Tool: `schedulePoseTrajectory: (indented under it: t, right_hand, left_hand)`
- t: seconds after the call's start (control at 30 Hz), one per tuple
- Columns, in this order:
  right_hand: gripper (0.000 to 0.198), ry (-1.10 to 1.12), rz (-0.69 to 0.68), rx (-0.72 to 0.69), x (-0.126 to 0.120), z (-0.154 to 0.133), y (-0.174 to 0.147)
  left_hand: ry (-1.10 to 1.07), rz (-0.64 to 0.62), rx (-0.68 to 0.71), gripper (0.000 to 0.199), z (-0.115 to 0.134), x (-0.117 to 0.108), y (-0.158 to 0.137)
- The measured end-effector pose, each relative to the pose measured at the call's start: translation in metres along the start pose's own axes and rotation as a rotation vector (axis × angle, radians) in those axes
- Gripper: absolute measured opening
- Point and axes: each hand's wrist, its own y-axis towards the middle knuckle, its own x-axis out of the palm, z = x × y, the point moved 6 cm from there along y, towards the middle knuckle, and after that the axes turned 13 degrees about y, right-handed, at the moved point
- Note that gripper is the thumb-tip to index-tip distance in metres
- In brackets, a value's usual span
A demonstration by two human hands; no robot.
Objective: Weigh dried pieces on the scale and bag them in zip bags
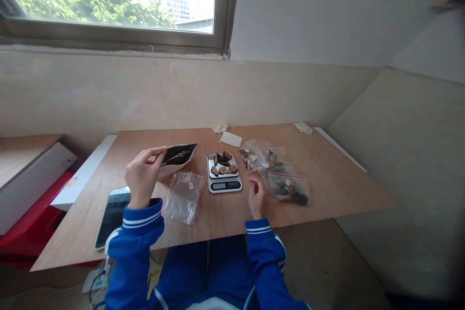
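Observation:
My left hand (143,174) pinches the rim of an open pouch (172,168), pale outside and dark inside, tilted over the left part of the table. Dark contents show in its mouth. Right of it, a small digital kitchen scale (225,185) carries several dried brown slices (223,169) on its metal plate; its display is too small to read. Beside the scale's right edge rests my right hand (256,196), fingers curled closed. Whatever they may hold is hidden. Clear empty-looking zip bags (184,196) lie between the pouch and the scale.
Several zip bags with dried pieces (288,189) lie to the right. Behind the scale are a white card (231,139) and white scraps (220,129); another white heap (302,128) sits at the back right. A tablet (113,215) lies front left, near the wooden table's (345,193) edge.

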Motion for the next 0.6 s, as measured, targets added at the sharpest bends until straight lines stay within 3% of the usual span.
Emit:
schedulePoseTrajectory:
  t: [0.07,0.13,0.23,0.3,0.37,0.47,0.53,0.6]
  right_hand:
    - [0.024,0.020,-0.038,-0.087,0.013,-0.042,-0.009]
    - [0.020,0.087,-0.169,-0.197,0.037,-0.093,-0.024]
    - [0.026,0.151,-0.524,-0.342,0.085,-0.164,-0.050]
    - [0.032,0.052,-0.740,-0.362,0.115,-0.190,-0.064]
    - [0.035,-0.156,-0.917,-0.290,0.138,-0.191,-0.072]
    - [0.037,-0.436,-1.145,-0.104,0.164,-0.166,-0.075]
    - [0.034,-0.420,-1.200,0.002,0.182,-0.149,-0.071]
    - [0.025,-0.236,-1.149,0.044,0.204,-0.138,-0.063]
  left_hand:
    - [-0.001,-0.044,0.009,0.018,0.002,0.001,-0.009]
    - [-0.014,-0.092,0.001,0.019,0.004,0.002,-0.023]
    - [-0.034,-0.187,-0.014,0.018,0.006,0.004,-0.042]
    - [-0.053,-0.233,-0.021,0.019,0.004,0.006,-0.051]
    - [-0.081,-0.284,-0.018,0.021,0.000,0.010,-0.056]
    - [-0.102,-0.372,-0.012,0.023,-0.008,0.019,-0.061]
    - [-0.094,-0.409,-0.021,0.023,-0.012,0.023,-0.065]
    - [-0.090,-0.425,-0.022,0.023,-0.011,0.024,-0.068]
